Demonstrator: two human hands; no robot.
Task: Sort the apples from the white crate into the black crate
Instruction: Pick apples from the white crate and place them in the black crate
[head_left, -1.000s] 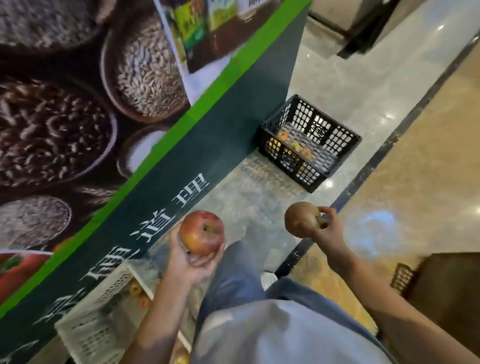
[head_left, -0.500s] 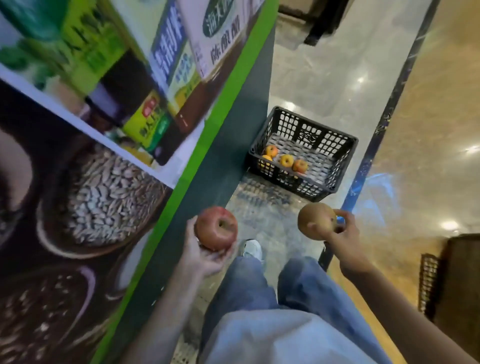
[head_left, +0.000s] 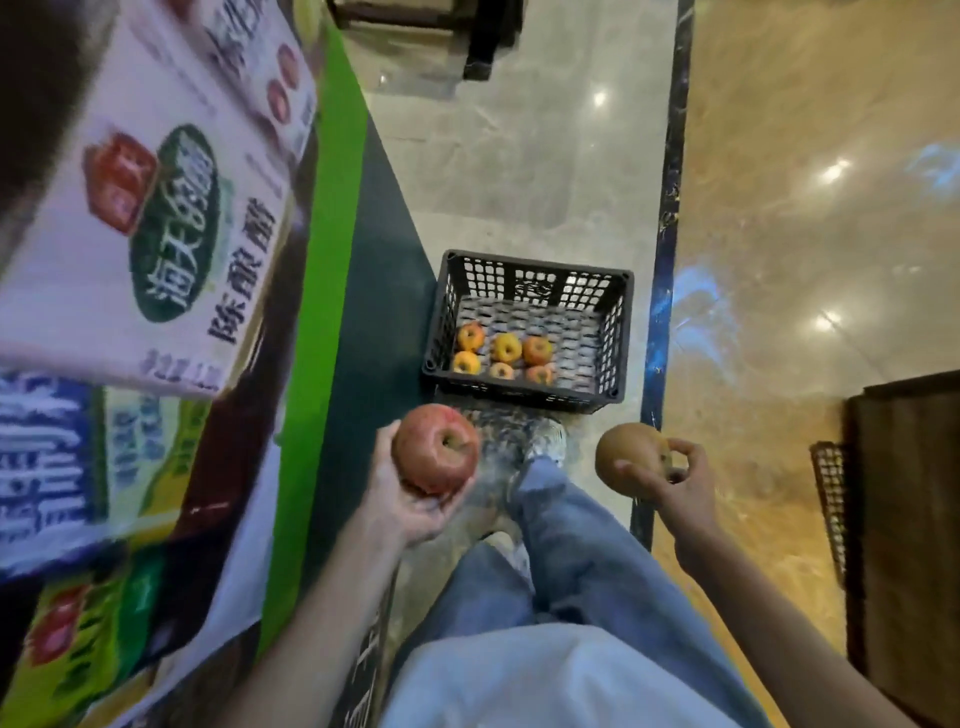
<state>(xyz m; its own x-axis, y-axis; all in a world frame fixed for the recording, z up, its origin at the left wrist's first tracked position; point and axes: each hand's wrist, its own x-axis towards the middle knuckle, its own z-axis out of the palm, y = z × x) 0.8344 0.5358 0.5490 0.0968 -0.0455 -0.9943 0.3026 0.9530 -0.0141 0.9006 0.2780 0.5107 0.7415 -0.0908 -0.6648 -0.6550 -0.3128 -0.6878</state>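
Apples show in three places. A red apple (head_left: 435, 449) sits in the left hands' side of the scene, cupped from below in the left hand (head_left: 410, 506), palm up, fingers and thumb curled round its lower half, stem hollow facing up. A duller, brownish apple (head_left: 626, 460) is gripped by the right hand (head_left: 678, 486), whose fingers wrap over its right side with the thumb across its front. Both hands are held out in front of the body, well apart, above the floor (head_left: 519, 171).

Six smaller apples (head_left: 505, 347), yellow to orange-red, lie in two rows of three on the bottom of the black crate (head_left: 530, 278), gathered in its near left part; the rest of the crate bottom is bare lattice. The crate stands on the pale polished floor, just ahead of the hands, its left side close against a dark green base panel (head_left: 384, 270). Above that panel runs a bright green band (head_left: 337, 218) and a large printed poster (head_left: 156, 234) of packaged goods, blurred.

Below the hands are blue jeans (head_left: 571, 551) and a light shoe (head_left: 545, 439) near the crate's front wall. A dark stripe (head_left: 670, 208) in the floor passes the crate's right side, with amber-toned floor beyond it and dark wooden furniture (head_left: 904, 519) at the right edge.
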